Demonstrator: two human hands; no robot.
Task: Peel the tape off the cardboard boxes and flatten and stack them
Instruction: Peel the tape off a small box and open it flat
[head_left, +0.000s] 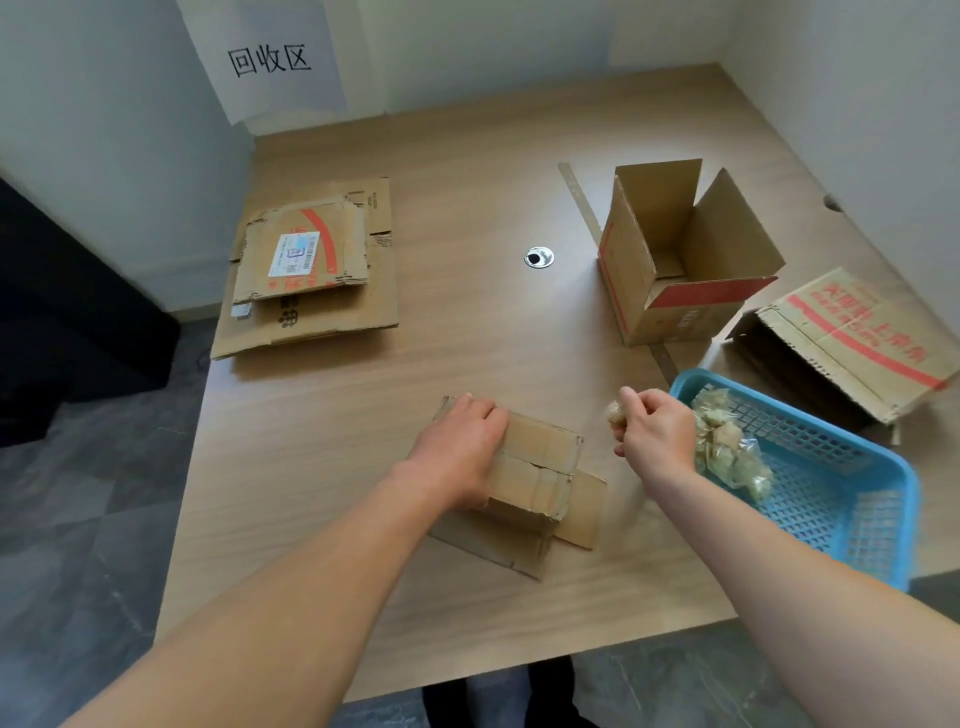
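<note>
Flat stack (311, 275): done; several boxes are flattened & piled, well ahead-left of the left hand (457, 452).
Small box (540, 467): pressed down under left hand, fingers laid flat on top; not yet flattened.
Tape wad (615, 413): pinched in right hand (654, 426), just left of blue basket (857, 467); prob. to be binned there.
Open box (675, 260): ahead of right hand, upright; left to do.
Red-print box (852, 338): ahead-right of right hand, half collapsed, unstacked.
</note>
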